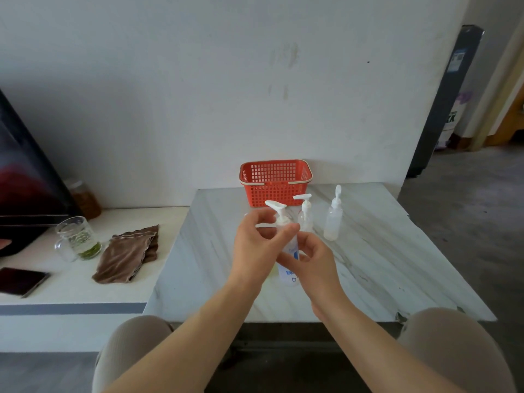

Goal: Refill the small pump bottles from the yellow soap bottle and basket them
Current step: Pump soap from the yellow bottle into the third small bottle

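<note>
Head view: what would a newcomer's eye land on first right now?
The red basket stands at the far edge of the table. In front of it the left hand grips a pump bottle at its neck, and the right hand holds its body. Two more bottles stand just right of them.

A clear pump bottle (289,269) with blue print and a white pump stands upright, its neck pinched by the left hand (255,248) and its body gripped by the right hand (314,265). Just behind stand 2 more, both upright: a small pump bottle (305,219) and a taller pump bottle (333,222) with pale liquid at its bottom. The red mesh basket (275,191) sits behind them.
</note>
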Action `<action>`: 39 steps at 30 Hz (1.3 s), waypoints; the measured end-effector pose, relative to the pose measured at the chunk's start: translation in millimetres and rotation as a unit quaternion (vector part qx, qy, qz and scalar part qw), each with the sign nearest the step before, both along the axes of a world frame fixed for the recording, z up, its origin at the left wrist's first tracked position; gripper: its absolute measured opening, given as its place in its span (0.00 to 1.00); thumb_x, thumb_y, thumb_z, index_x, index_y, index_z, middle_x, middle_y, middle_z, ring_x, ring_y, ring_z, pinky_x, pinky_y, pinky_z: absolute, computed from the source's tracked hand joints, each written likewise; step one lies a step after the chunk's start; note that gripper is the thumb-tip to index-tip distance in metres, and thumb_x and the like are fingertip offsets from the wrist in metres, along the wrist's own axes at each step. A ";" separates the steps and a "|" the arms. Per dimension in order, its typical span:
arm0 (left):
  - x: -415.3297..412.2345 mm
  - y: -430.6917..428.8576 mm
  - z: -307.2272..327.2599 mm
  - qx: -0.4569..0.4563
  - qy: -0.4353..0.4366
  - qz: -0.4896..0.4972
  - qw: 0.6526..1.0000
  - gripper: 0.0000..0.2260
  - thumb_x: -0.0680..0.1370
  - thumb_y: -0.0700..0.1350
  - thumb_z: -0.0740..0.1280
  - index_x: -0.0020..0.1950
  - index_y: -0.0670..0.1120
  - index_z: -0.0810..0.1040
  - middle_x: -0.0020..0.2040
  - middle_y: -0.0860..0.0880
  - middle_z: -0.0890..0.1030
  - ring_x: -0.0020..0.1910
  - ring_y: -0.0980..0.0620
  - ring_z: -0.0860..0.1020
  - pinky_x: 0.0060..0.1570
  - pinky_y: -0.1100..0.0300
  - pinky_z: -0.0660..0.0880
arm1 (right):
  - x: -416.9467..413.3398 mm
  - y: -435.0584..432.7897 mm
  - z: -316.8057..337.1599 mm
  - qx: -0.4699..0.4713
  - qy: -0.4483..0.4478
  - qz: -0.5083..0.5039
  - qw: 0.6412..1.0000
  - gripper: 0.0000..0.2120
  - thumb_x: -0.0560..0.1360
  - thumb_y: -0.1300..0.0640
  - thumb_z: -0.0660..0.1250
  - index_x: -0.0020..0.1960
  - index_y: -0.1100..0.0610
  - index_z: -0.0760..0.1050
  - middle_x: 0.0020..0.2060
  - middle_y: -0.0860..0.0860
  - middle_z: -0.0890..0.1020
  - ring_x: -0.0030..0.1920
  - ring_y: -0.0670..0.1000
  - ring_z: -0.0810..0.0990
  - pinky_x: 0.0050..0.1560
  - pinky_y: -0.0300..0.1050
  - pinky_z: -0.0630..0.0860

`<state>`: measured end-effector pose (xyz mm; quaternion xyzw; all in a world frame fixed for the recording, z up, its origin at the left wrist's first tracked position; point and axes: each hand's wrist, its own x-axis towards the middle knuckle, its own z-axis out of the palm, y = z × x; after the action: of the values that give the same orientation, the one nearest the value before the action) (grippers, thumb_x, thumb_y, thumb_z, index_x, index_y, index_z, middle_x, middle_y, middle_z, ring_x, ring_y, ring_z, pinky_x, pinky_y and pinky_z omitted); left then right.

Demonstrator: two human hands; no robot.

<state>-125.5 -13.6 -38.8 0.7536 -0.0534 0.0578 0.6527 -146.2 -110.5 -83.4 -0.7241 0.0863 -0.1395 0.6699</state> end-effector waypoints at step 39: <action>31.1 -40.6 -14.0 -0.021 0.037 -0.120 0.992 0.07 0.75 0.45 0.69 0.46 0.41 0.83 0.42 0.39 0.83 0.40 0.49 0.80 0.45 0.54 0.78 | 14.5 -61.6 -6.2 0.031 0.029 0.109 0.993 0.16 0.70 0.58 0.74 0.56 0.46 0.79 0.51 0.45 0.85 0.53 0.45 0.83 0.58 0.43 0.77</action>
<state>-94.5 -54.2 -52.8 0.7293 -0.1175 -0.0475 0.6724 -131.7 -172.2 -89.6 -0.7118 0.0301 -0.0417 0.7005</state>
